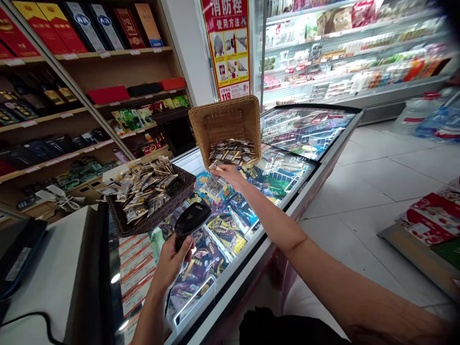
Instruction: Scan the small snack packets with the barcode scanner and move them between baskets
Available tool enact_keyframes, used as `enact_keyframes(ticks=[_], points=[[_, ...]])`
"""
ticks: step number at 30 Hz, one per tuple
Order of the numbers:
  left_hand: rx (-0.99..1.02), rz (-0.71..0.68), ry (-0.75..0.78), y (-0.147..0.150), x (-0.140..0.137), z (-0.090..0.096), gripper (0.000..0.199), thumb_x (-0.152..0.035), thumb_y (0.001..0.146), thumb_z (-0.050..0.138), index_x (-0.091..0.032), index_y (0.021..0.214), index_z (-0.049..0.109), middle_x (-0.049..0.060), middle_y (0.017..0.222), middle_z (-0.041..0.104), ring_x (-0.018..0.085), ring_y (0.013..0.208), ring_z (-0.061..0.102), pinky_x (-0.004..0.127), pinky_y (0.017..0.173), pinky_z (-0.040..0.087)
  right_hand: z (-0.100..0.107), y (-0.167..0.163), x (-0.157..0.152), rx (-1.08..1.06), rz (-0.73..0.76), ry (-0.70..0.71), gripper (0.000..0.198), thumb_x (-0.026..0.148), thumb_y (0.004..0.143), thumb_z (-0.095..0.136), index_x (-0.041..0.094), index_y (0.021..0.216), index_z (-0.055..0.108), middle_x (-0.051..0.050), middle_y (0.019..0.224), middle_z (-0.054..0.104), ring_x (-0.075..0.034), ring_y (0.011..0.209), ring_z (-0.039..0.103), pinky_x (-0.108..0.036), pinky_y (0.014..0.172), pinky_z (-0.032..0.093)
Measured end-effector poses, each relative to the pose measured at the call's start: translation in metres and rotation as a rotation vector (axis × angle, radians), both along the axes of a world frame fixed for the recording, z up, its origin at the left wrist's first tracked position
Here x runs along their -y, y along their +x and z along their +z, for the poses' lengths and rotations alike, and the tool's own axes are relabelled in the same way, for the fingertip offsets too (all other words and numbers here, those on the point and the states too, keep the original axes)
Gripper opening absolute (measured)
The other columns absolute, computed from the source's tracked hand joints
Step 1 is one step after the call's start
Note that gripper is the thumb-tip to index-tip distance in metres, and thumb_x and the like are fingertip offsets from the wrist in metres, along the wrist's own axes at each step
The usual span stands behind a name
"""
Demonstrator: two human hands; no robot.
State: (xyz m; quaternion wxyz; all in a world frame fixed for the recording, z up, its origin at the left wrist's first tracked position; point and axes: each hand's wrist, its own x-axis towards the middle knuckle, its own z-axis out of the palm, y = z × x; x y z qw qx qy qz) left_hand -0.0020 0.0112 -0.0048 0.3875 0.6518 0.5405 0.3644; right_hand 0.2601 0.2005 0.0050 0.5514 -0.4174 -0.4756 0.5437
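Observation:
My left hand (171, 261) is wrapped round the handle of a black barcode scanner (193, 218), held over the glass top of a chest freezer (230, 282). Pinched in the fingers of my right hand (230, 175) is a small flat packet (214, 186) with printing on it. That hand is at the near lower edge of a tan wicker basket (224, 127), which is tilted toward me. Similar small packets (233, 151) lie in its bottom. To the left, a dark brown woven basket (185, 184) is heaped with small packets (143, 187).
Wooden shelves (125, 55) with boxes and bottles stand at the left, behind a white counter (68, 278). A lit refrigerated display (345, 52) runs along the back right. Water jugs (417, 115) and a low stack of red packs (431, 215) are on the floor at right.

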Motion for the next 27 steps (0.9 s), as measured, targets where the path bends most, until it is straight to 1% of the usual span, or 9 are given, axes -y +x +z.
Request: enact_keyframes(ticks=[6, 11, 13, 17, 20, 22, 24, 25, 27], points=[[0.049, 0.090, 0.050, 0.004, 0.000, -0.006, 0.058, -0.076, 0.086, 0.064, -0.020, 0.070, 0.062, 0.000, 0.049, 0.055, 0.015, 0.045, 0.048, 0.027, 0.048, 0.036, -0.004, -0.005, -0.007, -0.077, -0.058, -0.136, 0.031, 0.043, 0.079, 0.084, 0.021, 0.073, 0.064, 0.009, 0.051, 0.040, -0.007, 0.045, 0.030, -0.020, 0.045, 0.023], [0.113, 0.199, 0.080, 0.007, 0.000, -0.008, 0.057, -0.078, 0.082, 0.066, -0.024, 0.065, 0.063, 0.000, 0.050, 0.052, 0.017, 0.044, 0.047, 0.031, 0.047, 0.036, -0.005, 0.000, -0.027, -0.219, -0.253, -0.222, 0.022, 0.036, 0.085, 0.078, 0.022, 0.082, 0.060, 0.006, 0.058, 0.049, -0.011, 0.046, 0.047, -0.021, 0.044, 0.040], [0.111, 0.206, 0.078, 0.006, -0.001, -0.009, 0.055, -0.080, 0.080, 0.065, -0.027, 0.064, 0.063, 0.000, 0.050, 0.052, 0.019, 0.044, 0.047, 0.035, 0.047, 0.038, 0.006, 0.009, -0.044, -0.265, -0.327, -0.216, 0.020, 0.032, 0.085, 0.077, 0.023, 0.088, 0.060, 0.005, 0.061, 0.051, -0.012, 0.049, 0.051, -0.022, 0.046, 0.046], [0.100, 0.210, 0.101, 0.003, -0.003, -0.012, 0.052, -0.081, 0.078, 0.063, -0.031, 0.062, 0.064, 0.000, 0.053, 0.055, 0.022, 0.044, 0.047, 0.038, 0.048, 0.041, 0.048, 0.038, -0.086, -0.395, -0.555, -0.178, 0.013, 0.024, 0.093, 0.065, 0.021, 0.104, 0.060, 0.003, 0.069, 0.055, -0.011, 0.053, 0.055, -0.024, 0.053, 0.056], [0.131, 0.226, 0.082, 0.000, -0.004, -0.014, 0.054, -0.080, 0.080, 0.064, -0.028, 0.064, 0.063, -0.001, 0.054, 0.056, 0.019, 0.044, 0.047, 0.035, 0.047, 0.039, 0.066, 0.055, -0.106, -0.396, -0.613, -0.166, 0.028, 0.025, 0.096, 0.061, 0.019, 0.123, 0.059, -0.003, 0.086, 0.064, -0.013, 0.065, 0.065, -0.025, 0.063, 0.061], [0.147, 0.231, 0.075, -0.003, -0.005, -0.015, 0.055, -0.077, 0.081, 0.067, -0.025, 0.066, 0.061, -0.001, 0.053, 0.055, 0.017, 0.044, 0.048, 0.032, 0.047, 0.038, 0.060, 0.053, -0.107, -0.332, -0.574, -0.198, 0.036, 0.024, 0.096, 0.062, 0.018, 0.131, 0.057, -0.006, 0.099, 0.068, -0.014, 0.071, 0.069, -0.027, 0.067, 0.062], [0.160, 0.233, 0.094, -0.003, -0.006, -0.015, 0.055, -0.075, 0.079, 0.071, -0.022, 0.068, 0.061, -0.001, 0.054, 0.057, 0.015, 0.043, 0.049, 0.029, 0.046, 0.038, 0.042, 0.036, -0.100, -0.247, -0.550, -0.210, 0.039, 0.019, 0.095, 0.058, 0.018, 0.134, 0.056, -0.008, 0.107, 0.069, -0.014, 0.072, 0.069, -0.028, 0.069, 0.063], [0.172, 0.231, 0.093, -0.003, -0.006, -0.015, 0.057, -0.077, 0.077, 0.072, -0.022, 0.069, 0.061, -0.001, 0.052, 0.057, 0.014, 0.041, 0.048, 0.028, 0.044, 0.037, 0.031, 0.024, -0.095, -0.190, -0.542, -0.191, 0.040, 0.017, 0.095, 0.056, 0.018, 0.135, 0.055, -0.008, 0.110, 0.069, -0.014, 0.072, 0.068, -0.028, 0.070, 0.062], [0.256, 0.344, 0.140, -0.001, -0.005, -0.013, 0.057, -0.077, 0.079, 0.070, -0.021, 0.071, 0.061, -0.002, 0.051, 0.056, 0.012, 0.040, 0.047, 0.026, 0.043, 0.038, 0.011, -0.009, -0.084, -0.031, -0.453, -0.087, 0.038, 0.017, 0.096, 0.052, 0.019, 0.134, 0.055, -0.008, 0.114, 0.069, -0.015, 0.076, 0.069, -0.030, 0.072, 0.062]])
